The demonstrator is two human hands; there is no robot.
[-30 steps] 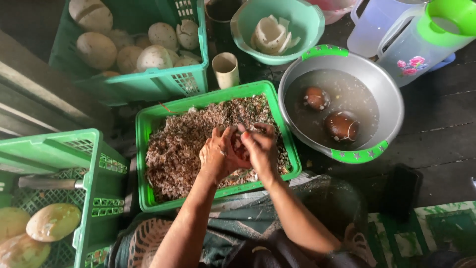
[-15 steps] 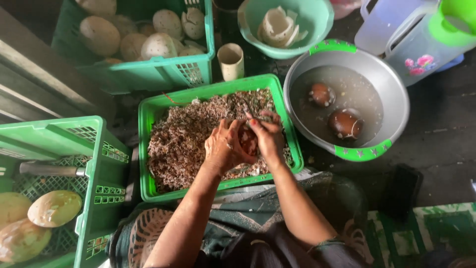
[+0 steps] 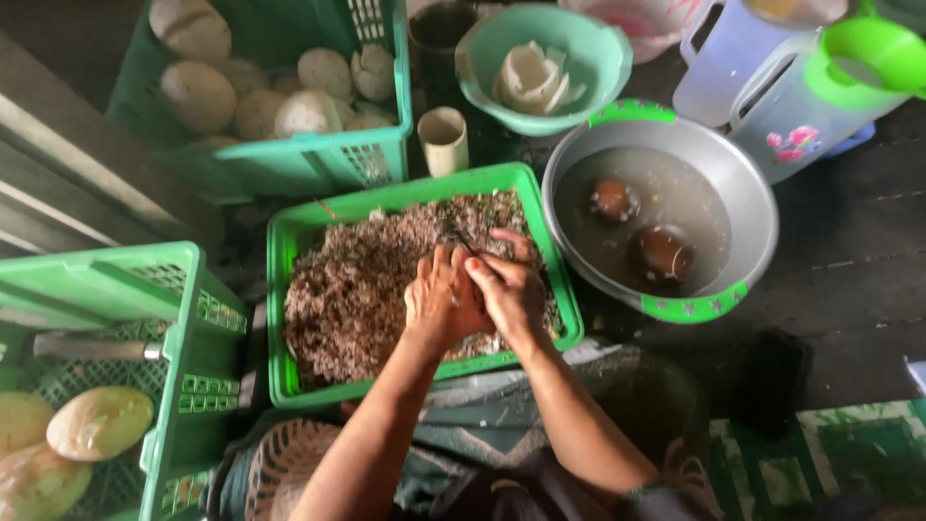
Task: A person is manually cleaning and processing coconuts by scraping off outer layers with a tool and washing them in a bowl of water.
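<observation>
Gripping a brown coconut (image 3: 470,307) between them, the left hand (image 3: 437,301) and right hand (image 3: 511,289) clench together, a thin tool's tip (image 3: 453,234) poking out just above, shavings-filled green tray (image 3: 318,217) underneath.

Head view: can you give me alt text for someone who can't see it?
Left hand and right hand are pressed together over a green tray of brown shavings, apparently working a small object hidden between them. Right of it, a metal basin of water holds two brown shells.
</observation>
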